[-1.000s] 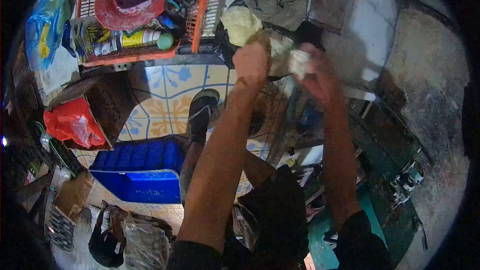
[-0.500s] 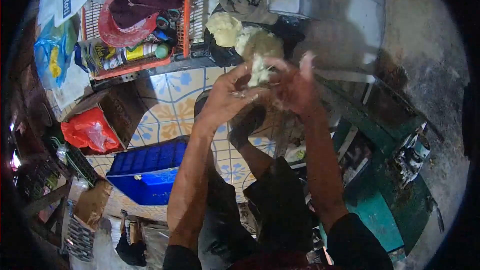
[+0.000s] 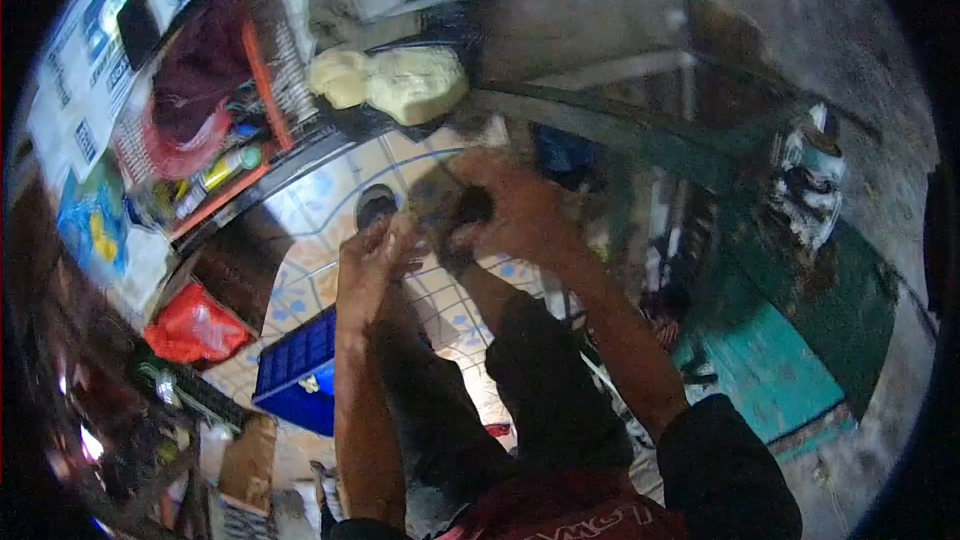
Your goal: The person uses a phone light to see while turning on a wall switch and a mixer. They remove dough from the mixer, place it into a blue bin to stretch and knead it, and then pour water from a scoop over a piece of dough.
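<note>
My left hand is over the tiled floor above my knee, its fingers loosely curled and blurred; whether it holds anything I cannot tell. To its right, my right hand is smeared by motion, its thumb apart from the fingers and no object showing between them. Beyond both hands, two pale lumps that look like dough sit side by side at the edge of a dark surface: a smaller lump on the left and a larger, smooth lump on the right.
An orange-edged crate with a dark red cloth and bottles stands at the upper left. Below it are a red plastic bag and a blue crate. On the right lies a turquoise board.
The view has swung, shifting the surroundings. My hands have come back from the dough lumps and moved apart. The pale dough seen between them earlier no longer shows there.
</note>
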